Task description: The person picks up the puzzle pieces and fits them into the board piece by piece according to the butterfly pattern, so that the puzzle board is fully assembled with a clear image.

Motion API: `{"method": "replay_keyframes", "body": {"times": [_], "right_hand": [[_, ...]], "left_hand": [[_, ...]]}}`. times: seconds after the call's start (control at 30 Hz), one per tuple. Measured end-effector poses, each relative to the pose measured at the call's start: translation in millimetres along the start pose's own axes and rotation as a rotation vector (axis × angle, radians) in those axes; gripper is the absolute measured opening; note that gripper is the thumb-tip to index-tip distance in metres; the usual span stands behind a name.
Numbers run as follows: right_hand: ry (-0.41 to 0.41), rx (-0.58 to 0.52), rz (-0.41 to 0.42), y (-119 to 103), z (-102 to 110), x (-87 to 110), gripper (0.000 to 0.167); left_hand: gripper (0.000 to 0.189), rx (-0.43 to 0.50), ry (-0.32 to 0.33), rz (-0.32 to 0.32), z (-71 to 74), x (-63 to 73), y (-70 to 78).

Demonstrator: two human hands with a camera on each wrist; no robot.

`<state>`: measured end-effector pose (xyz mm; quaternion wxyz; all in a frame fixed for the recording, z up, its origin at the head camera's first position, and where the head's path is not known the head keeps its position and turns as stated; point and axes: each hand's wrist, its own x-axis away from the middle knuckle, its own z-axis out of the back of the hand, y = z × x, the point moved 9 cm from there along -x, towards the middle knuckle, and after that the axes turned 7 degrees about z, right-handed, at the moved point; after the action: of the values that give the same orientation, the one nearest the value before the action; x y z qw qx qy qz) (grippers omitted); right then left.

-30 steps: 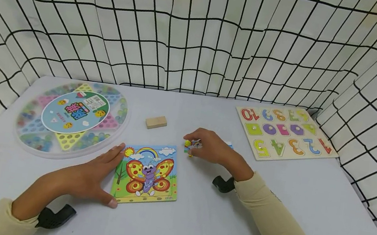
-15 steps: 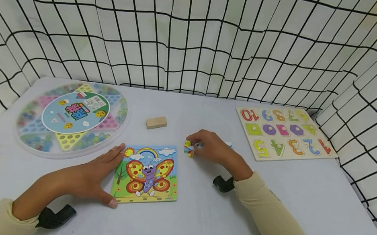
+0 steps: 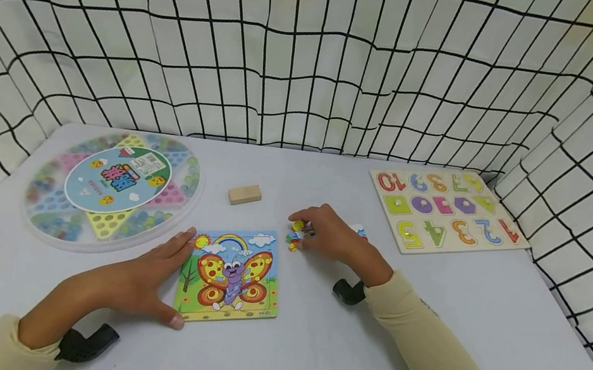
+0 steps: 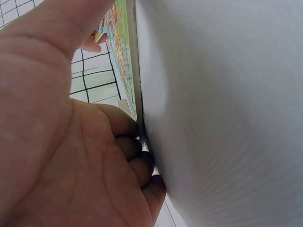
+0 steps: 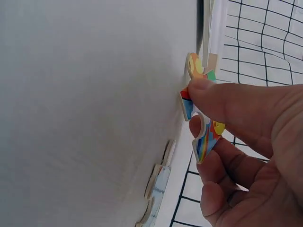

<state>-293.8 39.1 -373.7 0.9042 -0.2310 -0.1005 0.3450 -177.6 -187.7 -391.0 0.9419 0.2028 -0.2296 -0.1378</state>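
My left hand (image 3: 144,280) rests along the left edge of a square butterfly jigsaw puzzle (image 3: 234,278), thumb at its near corner and fingers at its upper left. The left wrist view shows those fingertips (image 4: 147,163) down by the board's side. To the right of the puzzle, my right hand (image 3: 333,235) pinches small colourful jigsaw pieces (image 3: 295,236) between thumb and fingers. One piece (image 5: 205,142) carries a rainbow and a yellow smiling face. More pieces (image 5: 157,184) lie on the table below that hand, mostly hidden by it in the head view.
A small wooden block (image 3: 245,194) lies beyond the puzzle. At the left sits a round Chinese checkers box (image 3: 108,232) with coloured marbles. A number puzzle board (image 3: 444,212) lies at the back right. Black netting (image 3: 312,79) over white cloth borders the white table (image 3: 298,364).
My right hand stays in nearly the same spot, while the pieces at its fingertips have shifted and turned. The left hand and the butterfly puzzle have not moved.
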Motion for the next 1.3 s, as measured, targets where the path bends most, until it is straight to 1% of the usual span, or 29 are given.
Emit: {"method": "replay_keyframes", "body": {"times": [0.23, 0.3, 0.5, 0.6, 0.77, 0.9, 1.13, 1.3], "right_hand": [[0.078, 0.020, 0.064, -8, 6, 2.3, 0.036], [0.089, -0.006, 0.064, -9, 7, 3.1, 0.035], [0.111, -0.132, 0.087, -13, 12, 3.1, 0.036], [0.134, -0.173, 0.115, -18, 16, 2.1, 0.031], [0.162, -0.194, 0.163, -26, 19, -1.7, 0.020], [0.170, -0.206, 0.199, -35, 20, -4.9, 0.024], [0.145, -0.226, 0.236, -54, 15, -12.9, 0.026], [0.122, -0.251, 0.238, -66, 7, -20.7, 0.024]], "left_hand": [[0.133, -0.006, 0.000, -0.009, -0.2, 1.1, 0.2], [0.133, -0.008, 0.002, -0.013, 0.4, 1.5, 0.7], [0.133, -0.009, 0.006, -0.015, 1.1, 1.4, 0.9], [0.133, -0.009, 0.008, -0.016, 1.5, 1.7, 1.2], [0.133, -0.010, 0.011, -0.025, 1.5, 2.2, 1.5], [0.133, -0.016, 0.008, -0.021, 3.0, 2.2, 2.3], [0.134, -0.019, 0.006, -0.015, 2.1, 1.2, 0.8], [0.134, -0.016, 0.000, -0.015, -0.3, -0.7, 0.2]]}}
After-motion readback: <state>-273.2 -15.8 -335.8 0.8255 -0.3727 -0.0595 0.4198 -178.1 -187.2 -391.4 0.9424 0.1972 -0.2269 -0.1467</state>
